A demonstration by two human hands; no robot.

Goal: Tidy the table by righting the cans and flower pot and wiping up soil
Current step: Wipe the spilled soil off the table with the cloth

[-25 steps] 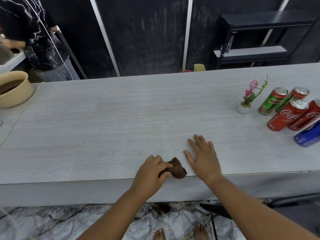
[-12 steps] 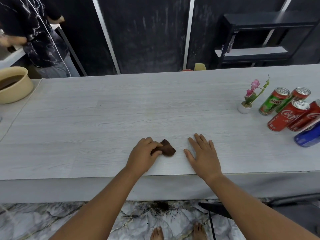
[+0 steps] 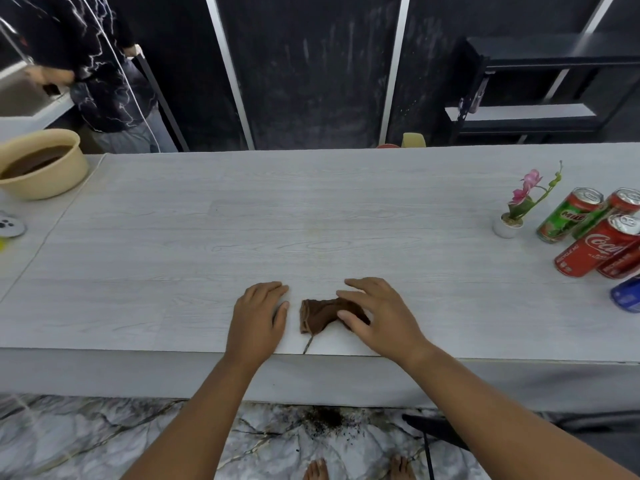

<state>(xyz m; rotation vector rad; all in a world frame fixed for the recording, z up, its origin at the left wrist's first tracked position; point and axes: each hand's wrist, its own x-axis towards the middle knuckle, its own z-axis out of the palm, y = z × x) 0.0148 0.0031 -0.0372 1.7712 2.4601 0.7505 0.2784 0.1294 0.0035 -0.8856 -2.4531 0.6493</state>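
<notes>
A crumpled brown cloth (image 3: 317, 315) lies on the pale wooden table (image 3: 311, 220) near its front edge. My right hand (image 3: 379, 317) covers the cloth's right end, fingers above and thumb against it. Just left of the cloth, my left hand (image 3: 259, 317) rests flat on the table, not touching it. At the far right a small white flower pot (image 3: 506, 227) with a pink flower stands upright. Beside it stand a green Milo can (image 3: 568, 216), a red Coca-Cola can (image 3: 595, 247) and a blue can (image 3: 627, 296), with others among them. The tabletop shows no soil.
A tan bowl (image 3: 43, 168) with dark contents sits at the table's back left corner, a round white object (image 3: 8, 225) near it. Another person (image 3: 97, 64) stands behind there. A black shelf (image 3: 536, 81) is at the back right. Spilled soil (image 3: 325, 417) lies on the marble floor below.
My left hand slid the cloth away from the table edge, then let go and lies flat beside it. My right hand moved left onto the cloth.
</notes>
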